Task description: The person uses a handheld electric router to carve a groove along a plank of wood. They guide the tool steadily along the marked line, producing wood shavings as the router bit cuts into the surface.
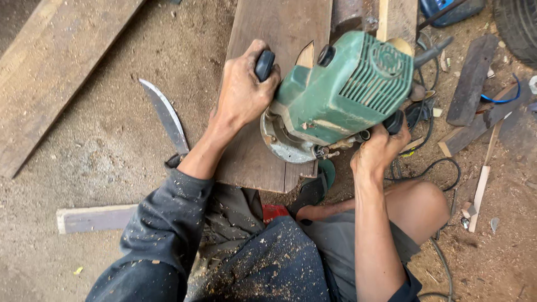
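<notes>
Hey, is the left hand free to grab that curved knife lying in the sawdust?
Probably not right now: the left hand grips a handle of the green router. The knife lies uncovered just beside that forearm.

Dirt floor, thick with sawdust. Dark board flat at centre, cracked along the near end. Curved knife just left of it, blade on the dirt. Wide pale plank far left. Short grey batten nearer. Wood offcuts and black cable right.
</notes>
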